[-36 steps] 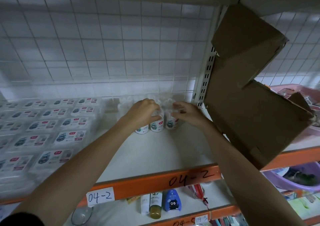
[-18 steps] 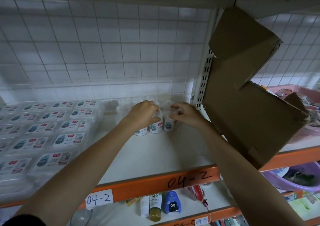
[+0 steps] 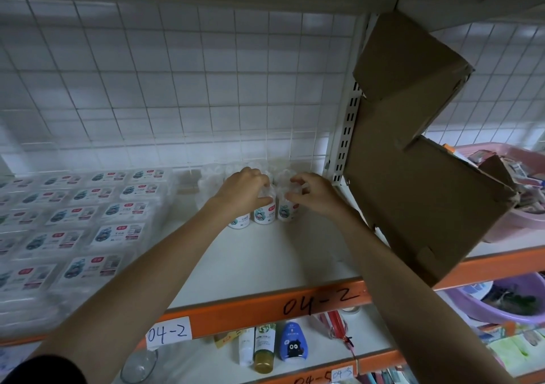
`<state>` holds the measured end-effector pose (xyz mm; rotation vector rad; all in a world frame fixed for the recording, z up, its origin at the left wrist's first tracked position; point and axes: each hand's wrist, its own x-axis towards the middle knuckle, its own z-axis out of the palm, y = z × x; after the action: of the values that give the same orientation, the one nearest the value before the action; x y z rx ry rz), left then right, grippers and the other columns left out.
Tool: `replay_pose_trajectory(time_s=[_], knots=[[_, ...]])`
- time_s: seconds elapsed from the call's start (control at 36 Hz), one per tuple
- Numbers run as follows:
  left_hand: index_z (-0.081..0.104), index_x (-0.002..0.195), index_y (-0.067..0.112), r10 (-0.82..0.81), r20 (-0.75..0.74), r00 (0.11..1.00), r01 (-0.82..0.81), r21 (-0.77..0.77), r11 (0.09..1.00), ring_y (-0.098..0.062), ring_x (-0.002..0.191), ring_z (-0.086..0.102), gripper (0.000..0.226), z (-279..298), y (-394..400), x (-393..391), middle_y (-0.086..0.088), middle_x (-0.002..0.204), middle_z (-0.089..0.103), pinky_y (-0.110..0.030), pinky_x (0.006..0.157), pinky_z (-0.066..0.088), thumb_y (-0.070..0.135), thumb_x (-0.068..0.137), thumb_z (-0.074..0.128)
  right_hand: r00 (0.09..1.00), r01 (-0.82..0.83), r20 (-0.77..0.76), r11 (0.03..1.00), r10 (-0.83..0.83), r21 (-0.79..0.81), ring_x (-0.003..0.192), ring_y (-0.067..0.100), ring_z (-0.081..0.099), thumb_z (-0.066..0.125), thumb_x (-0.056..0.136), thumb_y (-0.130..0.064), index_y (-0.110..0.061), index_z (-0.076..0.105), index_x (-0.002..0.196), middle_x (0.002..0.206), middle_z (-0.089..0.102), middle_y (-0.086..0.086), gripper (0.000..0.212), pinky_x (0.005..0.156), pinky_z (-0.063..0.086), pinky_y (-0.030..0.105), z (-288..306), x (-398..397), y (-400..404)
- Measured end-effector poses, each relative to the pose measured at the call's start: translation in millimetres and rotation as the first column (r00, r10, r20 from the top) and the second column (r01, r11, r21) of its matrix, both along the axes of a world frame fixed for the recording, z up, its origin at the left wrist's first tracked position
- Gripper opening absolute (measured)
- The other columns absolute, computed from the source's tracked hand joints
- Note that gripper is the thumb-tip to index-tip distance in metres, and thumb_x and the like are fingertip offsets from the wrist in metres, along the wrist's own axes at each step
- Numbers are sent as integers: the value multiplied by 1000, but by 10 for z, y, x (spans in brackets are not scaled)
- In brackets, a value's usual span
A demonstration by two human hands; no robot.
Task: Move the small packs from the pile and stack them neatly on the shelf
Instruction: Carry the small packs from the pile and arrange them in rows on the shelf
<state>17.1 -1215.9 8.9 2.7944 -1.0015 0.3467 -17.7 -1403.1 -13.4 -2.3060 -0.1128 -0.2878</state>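
At the back of the shelf [image 3: 265, 265], the small packs [image 3: 274, 209] are held upright: one is gripped by the left hand [image 3: 244, 192], one pinched by the right hand [image 3: 315, 195]. Light, slippery, crushable wrapping is judged; the firmer lower body is best gripped.

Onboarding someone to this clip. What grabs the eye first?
Both hands, left and right, curled round small packs at the back of the shelf. A cardboard box tilts over the shelf's right edge, and flat packs fill the left.
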Motion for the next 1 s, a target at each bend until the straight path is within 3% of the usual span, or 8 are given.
replay_pose_trajectory(time_s=[0.08, 0.19, 0.28, 0.33, 0.5, 0.61, 1.0], knots=[[57, 122, 13, -4, -9, 1000, 4, -26, 1000, -24, 115, 45, 47, 21, 13, 4, -9, 122, 55, -36, 94, 39, 43, 86, 59, 1000, 8, -14, 1000, -8, -5, 104, 14, 51, 69, 81, -32, -13, 51, 127, 126, 49, 5, 53, 78, 42, 24, 2, -6, 2], [56, 122, 14, -9, -24, 1000, 5, -158, 987, -24, 115, 47, 46, 157, 178, 15, -8, 123, 55, -35, 94, 37, 44, 88, 55, 997, 49, 68, 997, -45, -52, 110, 12, 45, 67, 80, -43, -18, 52, 125, 125, 44, 1, 54, 89, 42, 28, 39, -1, 20], [59, 118, 16, 12, -102, 995, -31, -188, 982, -20, 105, 52, 40, 306, 464, 44, -6, 115, 57, -29, 86, 38, 41, 87, 57, 961, 8, 275, 994, 22, -107, 109, 20, 49, 70, 81, -31, -14, 61, 114, 115, 52, 2, 38, 93, 43, 32, 99, 26, 106], [62, 115, 19, 48, -191, 980, -84, -186, 979, -15, 97, 52, 36, 374, 692, 57, -4, 113, 58, -27, 83, 39, 40, 85, 61, 935, -58, 331, 974, 130, -218, 106, 23, 51, 69, 82, -24, -12, 65, 108, 109, 59, 5, 29, 92, 42, 34, 141, 68, 215], [61, 116, 21, 117, -330, 937, -169, -135, 976, -10, 98, 49, 40, 375, 1117, -15, -3, 118, 57, -22, 84, 36, 33, 80, 70, 929, -213, 175, 859, 325, -465, 115, 24, 50, 63, 85, -33, -20, 62, 118, 123, 61, 2, 36, 100, 38, 41, 175, 224, 693], [60, 119, 20, 85, -336, 938, -148, -168, 975, -7, 97, 47, 44, 216, 1095, -57, -3, 119, 56, -20, 81, 34, 28, 78, 73, 939, -185, 122, 771, 322, -609, 111, 23, 52, 63, 84, -38, -22, 62, 118, 121, 61, 3, 38, 91, 40, 32, 180, 244, 858], [62, 114, 12, 125, -277, 953, -197, -249, 948, -22, 100, 52, 34, 32, 1004, -76, -9, 112, 54, -22, 76, 33, 18, 82, 69, 938, -173, 142, 785, 315, -595, 106, 27, 52, 63, 83, -30, -16, 61, 115, 117, 60, 8, 35, 89, 45, 41, 70, 249, 876]])
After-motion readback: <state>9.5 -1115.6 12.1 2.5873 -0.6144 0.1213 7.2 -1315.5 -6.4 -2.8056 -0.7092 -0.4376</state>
